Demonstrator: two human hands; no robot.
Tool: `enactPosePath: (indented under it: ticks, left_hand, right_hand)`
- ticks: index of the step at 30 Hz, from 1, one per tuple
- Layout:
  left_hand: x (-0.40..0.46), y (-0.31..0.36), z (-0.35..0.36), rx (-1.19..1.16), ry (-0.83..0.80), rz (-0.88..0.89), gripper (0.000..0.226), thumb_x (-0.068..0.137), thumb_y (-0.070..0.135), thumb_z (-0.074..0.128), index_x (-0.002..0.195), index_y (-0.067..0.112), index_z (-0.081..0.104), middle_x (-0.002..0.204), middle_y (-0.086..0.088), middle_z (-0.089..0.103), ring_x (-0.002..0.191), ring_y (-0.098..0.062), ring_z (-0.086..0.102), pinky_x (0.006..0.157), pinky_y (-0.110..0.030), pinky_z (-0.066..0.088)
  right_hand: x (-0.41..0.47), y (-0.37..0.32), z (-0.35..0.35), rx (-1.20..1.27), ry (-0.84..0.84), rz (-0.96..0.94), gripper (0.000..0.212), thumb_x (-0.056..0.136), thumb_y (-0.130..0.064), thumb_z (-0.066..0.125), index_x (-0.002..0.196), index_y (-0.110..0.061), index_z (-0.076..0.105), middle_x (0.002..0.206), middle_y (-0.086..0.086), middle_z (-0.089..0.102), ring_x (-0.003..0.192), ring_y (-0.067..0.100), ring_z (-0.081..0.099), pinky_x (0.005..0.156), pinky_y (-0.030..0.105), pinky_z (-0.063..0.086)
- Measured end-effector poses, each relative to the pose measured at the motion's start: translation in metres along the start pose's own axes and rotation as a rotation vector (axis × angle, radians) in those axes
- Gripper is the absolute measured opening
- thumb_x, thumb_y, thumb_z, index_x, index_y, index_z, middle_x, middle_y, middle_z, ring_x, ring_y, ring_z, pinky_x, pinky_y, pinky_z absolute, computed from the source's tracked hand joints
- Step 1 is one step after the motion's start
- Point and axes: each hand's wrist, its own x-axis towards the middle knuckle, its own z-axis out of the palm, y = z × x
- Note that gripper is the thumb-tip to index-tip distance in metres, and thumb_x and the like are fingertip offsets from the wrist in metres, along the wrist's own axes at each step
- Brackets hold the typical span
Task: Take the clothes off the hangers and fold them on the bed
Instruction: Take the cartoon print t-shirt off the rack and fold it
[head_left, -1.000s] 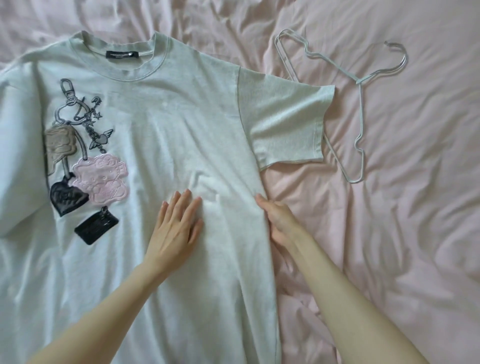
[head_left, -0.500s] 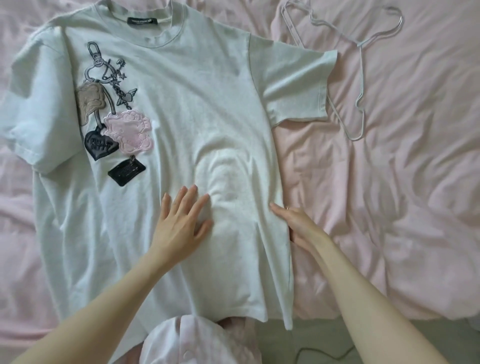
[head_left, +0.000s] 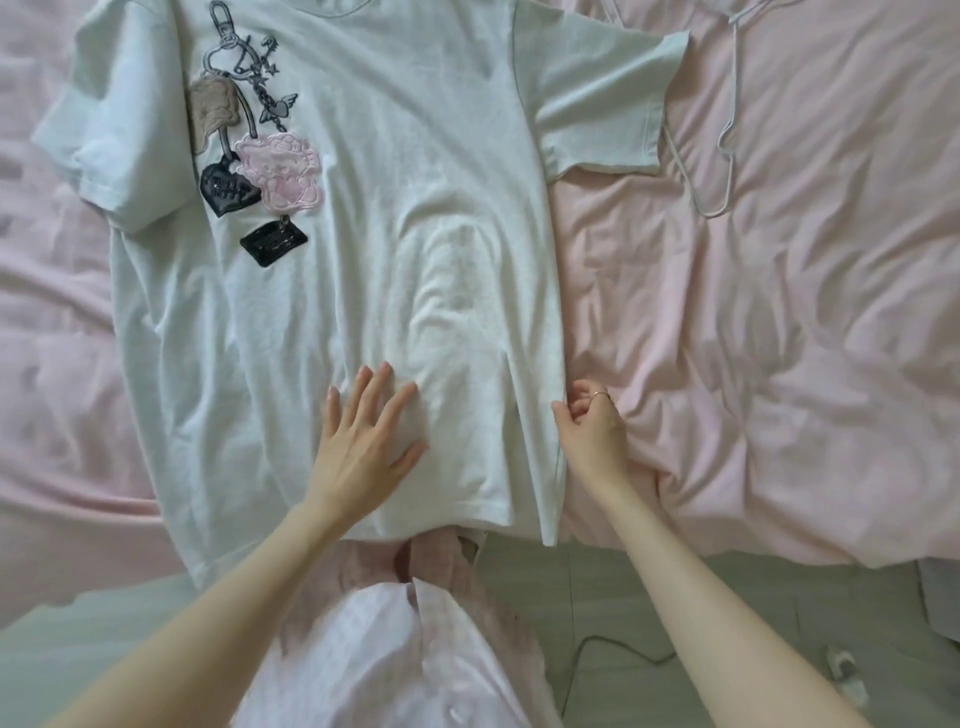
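1. Slid nearer the hem since half a second ago: left hand (head_left: 363, 447), flat and spread on the T-shirt (head_left: 363, 260); right hand (head_left: 592, 415), now curled, pinching its side seam.
2. Smoothing done; next, folding that side inward.
3. Soft grey jersey, face up on wrinkled pink bed (head_left: 779, 364); thin wire hanger (head_left: 727, 130) aside.

You have one view only, from the camera on your head: it looks steeply down and forward from close above the bed (head_left: 779, 338), with the floor (head_left: 649, 597) at the bottom edge of the frame.
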Motion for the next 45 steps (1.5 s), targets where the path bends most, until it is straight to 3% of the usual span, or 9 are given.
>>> enactPosePath:
  ticks: [6,12,15,19,24,29,35,41,45]
  left_hand:
    - [-0.065,-0.021,0.011,0.063,-0.004,-0.026,0.086,0.076,0.040,0.073,0.146,0.025,0.025,0.155,-0.010,0.019,0.144,-0.029,0.010,0.114,-0.053,-0.006]
    - [-0.113,-0.063,0.019,0.194,-0.045,-0.092,0.110,0.060,0.030,0.086,0.147,0.031,0.020,0.157,-0.009,0.009,0.145,-0.026,-0.005,0.108,-0.059,-0.013]
    - [-0.124,-0.083,0.019,0.248,0.015,-0.182,0.112,0.058,-0.008,0.074,0.148,0.032,0.019,0.157,-0.012,0.006,0.144,-0.034,0.003,0.105,-0.068,-0.002]
    - [-0.137,-0.103,0.014,0.278,0.090,-0.177,0.099,0.059,-0.015,0.067,0.144,0.023,0.033,0.153,-0.018,0.016,0.142,-0.038,0.010,0.105,-0.066,0.014]
    - [-0.165,-0.108,-0.005,-0.067,0.269,-0.383,0.065,0.067,-0.024,0.048,0.124,0.008,0.053,0.136,-0.026,0.039,0.124,-0.043,0.038,0.094,-0.053,0.041]
    - [-0.175,-0.113,-0.024,-0.539,0.460,-0.759,0.042,0.081,-0.009,0.033,0.111,0.010,0.054,0.100,-0.018,0.056,0.094,-0.036,0.054,0.082,-0.040,0.044]
    - [-0.175,-0.107,-0.046,-0.825,0.528,-0.738,0.054,0.085,-0.007,0.026,0.121,0.017,0.058,0.111,0.000,0.057,0.101,-0.019,0.053,0.083,-0.034,0.050]
    - [-0.182,-0.108,-0.070,-1.395,0.877,-1.074,0.050,0.077,-0.011,0.023,0.074,0.023,0.059,0.090,-0.009,0.059,0.083,-0.024,0.059,0.062,-0.026,0.057]
    - [-0.192,-0.125,-0.090,-1.421,0.969,-1.131,0.044,0.077,-0.011,0.024,0.064,0.023,0.050,0.090,-0.007,0.055,0.083,-0.023,0.056,0.062,-0.026,0.055]
  right_hand:
    - [-0.064,0.032,0.012,-0.276,-0.089,-0.191,0.056,0.088,-0.035,0.060,0.135,-0.013,0.039,0.129,0.004,0.039,0.114,0.022,0.045,0.092,0.032,0.041]
    - [-0.093,0.056,0.035,-0.721,-0.256,-0.196,0.106,0.080,-0.059,0.059,0.148,-0.026,-0.016,0.157,0.009,-0.015,0.145,0.028,0.004,0.113,0.041,0.022]
    - [-0.097,0.058,0.043,-0.721,-0.128,-0.243,0.087,0.088,-0.023,0.058,0.151,-0.021,-0.003,0.157,0.014,-0.002,0.144,0.031,0.012,0.109,0.045,0.029]
    - [-0.098,0.054,0.043,-0.657,0.024,-0.287,0.065,0.089,0.002,0.040,0.149,-0.016,0.021,0.154,0.014,0.019,0.136,0.032,0.028,0.097,0.045,0.040]
    - [-0.103,0.051,0.032,-0.290,0.251,-0.026,0.037,0.094,-0.002,0.032,0.128,-0.001,0.046,0.123,0.025,0.053,0.106,0.044,0.052,0.079,0.045,0.042]
    - [-0.107,0.035,0.025,0.050,0.310,0.142,0.024,0.090,-0.001,0.039,0.111,0.005,0.049,0.114,0.025,0.055,0.105,0.039,0.053,0.080,0.038,0.040]
    - [-0.110,0.027,0.013,0.100,0.323,0.189,0.028,0.086,0.005,0.039,0.112,0.004,0.051,0.115,0.022,0.057,0.107,0.037,0.053,0.088,0.039,0.041]
    - [-0.122,0.019,-0.017,0.081,0.341,0.124,0.034,0.088,0.003,0.035,0.118,-0.002,0.051,0.118,0.020,0.058,0.108,0.038,0.053,0.086,0.039,0.042]
    - [-0.126,0.007,-0.040,0.133,0.404,0.102,0.033,0.091,0.001,0.037,0.121,-0.002,0.051,0.118,0.021,0.059,0.108,0.037,0.053,0.084,0.038,0.042]
